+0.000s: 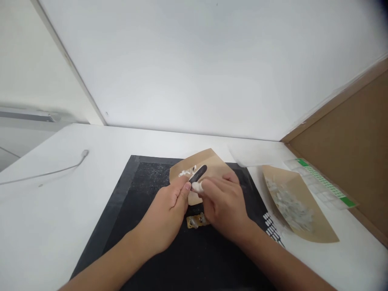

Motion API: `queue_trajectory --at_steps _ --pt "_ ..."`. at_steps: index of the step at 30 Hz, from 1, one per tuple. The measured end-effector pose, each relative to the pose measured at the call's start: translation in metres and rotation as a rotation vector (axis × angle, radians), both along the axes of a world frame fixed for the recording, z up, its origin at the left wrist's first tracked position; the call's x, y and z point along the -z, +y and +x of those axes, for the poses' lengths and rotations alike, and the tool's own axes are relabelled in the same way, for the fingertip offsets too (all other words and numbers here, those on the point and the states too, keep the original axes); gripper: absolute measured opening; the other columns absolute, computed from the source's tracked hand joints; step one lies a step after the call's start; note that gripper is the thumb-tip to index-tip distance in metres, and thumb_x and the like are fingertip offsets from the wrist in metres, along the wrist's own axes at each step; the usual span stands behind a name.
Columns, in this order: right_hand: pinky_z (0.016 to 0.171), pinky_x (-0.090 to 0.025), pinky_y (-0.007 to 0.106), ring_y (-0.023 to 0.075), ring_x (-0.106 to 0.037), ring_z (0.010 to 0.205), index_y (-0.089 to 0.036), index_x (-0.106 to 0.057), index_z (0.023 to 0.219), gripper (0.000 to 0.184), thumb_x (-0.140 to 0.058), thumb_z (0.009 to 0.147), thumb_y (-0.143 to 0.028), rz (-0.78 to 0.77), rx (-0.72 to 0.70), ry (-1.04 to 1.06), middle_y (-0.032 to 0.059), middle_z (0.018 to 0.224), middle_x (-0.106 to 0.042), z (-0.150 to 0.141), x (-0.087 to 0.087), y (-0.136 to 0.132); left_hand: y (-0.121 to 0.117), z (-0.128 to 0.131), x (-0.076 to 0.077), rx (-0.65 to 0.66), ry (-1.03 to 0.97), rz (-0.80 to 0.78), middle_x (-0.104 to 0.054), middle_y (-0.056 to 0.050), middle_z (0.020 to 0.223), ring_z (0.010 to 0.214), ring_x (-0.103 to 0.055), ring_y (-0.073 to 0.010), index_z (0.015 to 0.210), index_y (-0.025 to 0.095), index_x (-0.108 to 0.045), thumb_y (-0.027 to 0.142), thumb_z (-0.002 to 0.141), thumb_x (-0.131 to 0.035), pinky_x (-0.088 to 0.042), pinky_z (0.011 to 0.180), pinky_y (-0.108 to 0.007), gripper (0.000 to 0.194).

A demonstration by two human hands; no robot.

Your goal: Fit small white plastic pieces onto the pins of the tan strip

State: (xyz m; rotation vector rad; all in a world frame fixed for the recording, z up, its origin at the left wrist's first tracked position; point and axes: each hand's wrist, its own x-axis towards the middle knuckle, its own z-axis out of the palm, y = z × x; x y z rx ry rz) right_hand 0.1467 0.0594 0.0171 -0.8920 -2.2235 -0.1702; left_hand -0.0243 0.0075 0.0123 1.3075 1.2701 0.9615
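Note:
A dark flat file with a rounded tip and pale edge [199, 173], like an emery board, slants up from between my hands. My left hand [169, 206] is closed, with its thumb at the file's lower end. My right hand [224, 198] is curled closed beside it. A white covering or piece [197, 186] shows at its fingertip, against the file's lower end; what those fingers grip is hidden. Under the hands lies a brown paper tray [209, 157] with small white bits [185, 173] in it. A small yellowish block with metal parts [195, 221] lies just below.
A black mat [142, 210] covers the white table [39, 226]. To the right, a brown paper tray [321, 226] holds many translucent pieces, beside rows of white slips [272, 230]. A clear case with green labels [325, 182] lies behind. A cable [69, 165] lies left.

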Motion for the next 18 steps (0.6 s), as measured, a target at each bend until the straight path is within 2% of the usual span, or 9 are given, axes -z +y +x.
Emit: queue_trajectory --at_steps 3,6,10,14,18 --pt "0.07 -0.026 0.033 0.011 -0.043 0.054 -0.021 -0.045 0.069 0.029 -0.052 0.093 -0.006 0.031 0.074 0.046 -0.0061 0.059 -0.053 0.0006 -0.0015 -0.0001 -0.0007 0.0005 0.0007 -0.008 -0.013 0.006 -0.041 0.005 0.064 0.053 -0.033 -0.012 0.089 0.022 -0.055 0.053 0.107 -0.038 -0.03 0.046 -0.022 0.04" --pt "0.069 -0.026 0.033 0.0112 -0.043 0.054 -0.021 -0.045 0.069 0.029 -0.049 0.093 -0.005 -0.01 0.029 0.01 -0.0055 0.059 -0.055 0.0018 -0.0041 -0.0007 -0.0022 0.0017 -0.0002 0.009 -0.029 -0.011 -0.039 0.005 0.063 0.052 -0.033 -0.0123 0.093 0.021 -0.058 0.053 0.107 -0.039 -0.029 0.045 -0.022 0.039" --pt "0.07 -0.026 0.033 0.0112 -0.042 0.053 -0.021 -0.044 0.067 0.03 -0.053 0.093 -0.008 0.05 0.112 0.047 -0.0058 0.057 -0.052 0.0024 -0.0056 -0.0009 -0.0035 0.0028 -0.0008 0.006 -0.039 -0.013 -0.04 0.005 0.064 0.054 -0.033 -0.0122 0.097 0.021 -0.059 0.054 0.107 -0.038 -0.029 0.045 -0.021 0.04" --pt "0.07 -0.026 0.034 0.0112 -0.04 0.053 -0.021 -0.045 0.068 0.029 -0.051 0.093 -0.006 0.032 0.059 0.005 -0.0056 0.058 -0.054 0.0023 -0.0051 0.0004 -0.0036 0.0025 0.0004 0.001 -0.05 -0.024 -0.036 0.006 0.063 0.053 -0.031 -0.0122 0.1 0.022 -0.06 0.054 0.106 -0.04 -0.028 0.045 -0.022 0.038" --pt "0.07 -0.025 0.034 0.0106 -0.042 0.053 -0.021 -0.044 0.068 0.031 -0.054 0.096 -0.011 0.07 0.115 0.057 -0.0059 0.058 -0.054 0.0012 -0.0052 0.0008 -0.0041 0.0014 -0.0001 -0.002 -0.062 -0.019 -0.037 0.006 0.064 0.053 -0.029 -0.0111 0.099 0.022 -0.059 0.054 0.107 -0.039 -0.028 0.045 -0.021 0.039"
